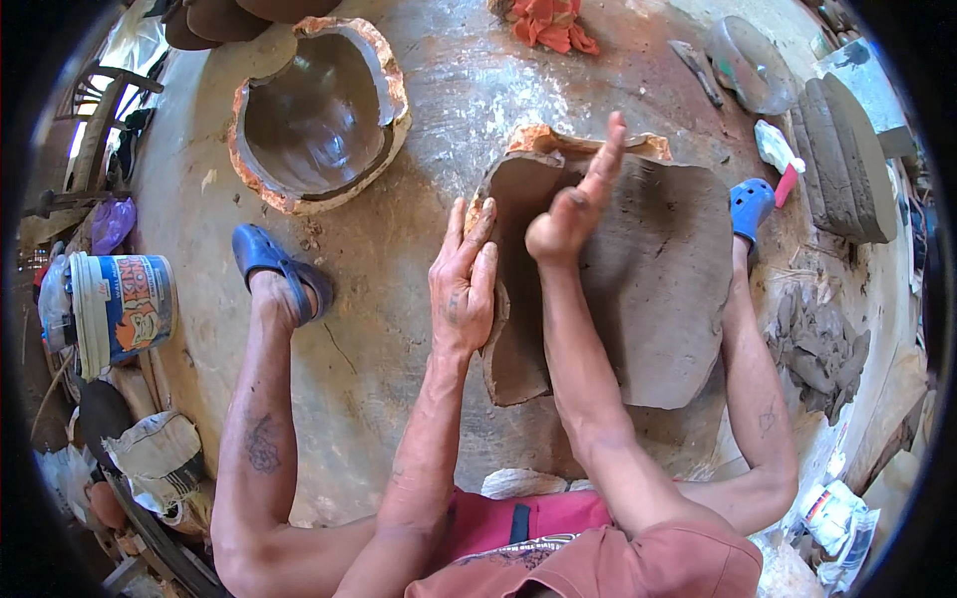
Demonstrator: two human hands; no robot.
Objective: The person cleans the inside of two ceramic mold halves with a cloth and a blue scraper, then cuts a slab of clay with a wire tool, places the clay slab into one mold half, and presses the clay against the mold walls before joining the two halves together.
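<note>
A wide slab of wet brown clay [653, 269] lies between my legs, draped over a rough orange-rimmed mould [533, 138] that shows only along the far and left edges. My left hand [466, 274] rests against the slab's left edge, its fingers stretched out. Over the clay's upper left part, my right hand [580, 204] is turned on its side with the fingers straight and pointing away from me. It holds nothing, and its underside, where it may touch the clay, is hidden. The slab sags into a hollow on that side.
A second mould [239, 149], lined with smooth clay, sits at the far left. Stacked clay slabs [847, 159] and clay scraps [817, 339] lie at right. A clear round container [748, 65] and red cloth [553, 25] are farther back; a printed bucket [125, 309] stands left.
</note>
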